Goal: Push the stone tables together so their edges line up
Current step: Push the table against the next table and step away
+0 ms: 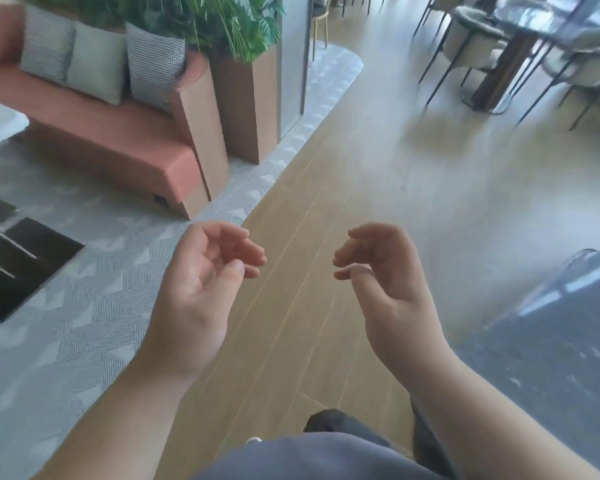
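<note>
My left hand and right hand hang loosely curled and hold nothing, while the dark glossy stone table lies just off my right fingers, its edge running away from me, so that hand is nearer.

The wooden floor runs under me, with a grey patterned carpet meeting it on one side. On that carpet stand a pink sofa and, just beside its end, a planter box. Well beyond the sofa, chairs ring a table on the floor.
</note>
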A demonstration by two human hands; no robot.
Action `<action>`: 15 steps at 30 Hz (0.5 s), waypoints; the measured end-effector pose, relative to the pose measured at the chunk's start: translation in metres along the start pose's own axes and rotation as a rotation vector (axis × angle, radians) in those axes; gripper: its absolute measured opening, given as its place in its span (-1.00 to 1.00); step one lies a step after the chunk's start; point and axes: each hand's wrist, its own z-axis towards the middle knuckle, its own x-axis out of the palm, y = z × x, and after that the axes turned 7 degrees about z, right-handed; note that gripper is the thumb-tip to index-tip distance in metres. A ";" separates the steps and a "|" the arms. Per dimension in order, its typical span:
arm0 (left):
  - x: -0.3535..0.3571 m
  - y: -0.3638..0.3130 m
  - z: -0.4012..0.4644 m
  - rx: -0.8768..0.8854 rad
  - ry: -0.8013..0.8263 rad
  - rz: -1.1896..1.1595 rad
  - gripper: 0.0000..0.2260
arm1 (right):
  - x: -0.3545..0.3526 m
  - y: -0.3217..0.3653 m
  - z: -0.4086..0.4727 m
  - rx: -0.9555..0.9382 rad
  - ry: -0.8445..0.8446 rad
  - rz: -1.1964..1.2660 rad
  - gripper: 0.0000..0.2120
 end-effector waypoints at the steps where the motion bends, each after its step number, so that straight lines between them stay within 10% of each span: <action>1: 0.005 0.004 0.016 0.004 0.021 -0.013 -0.79 | -0.003 -0.002 0.011 -0.003 -0.030 -0.004 -0.61; 15: 0.181 0.060 0.259 -0.067 0.378 0.010 -0.76 | -0.139 -0.073 0.205 0.021 -0.336 -0.012 -0.61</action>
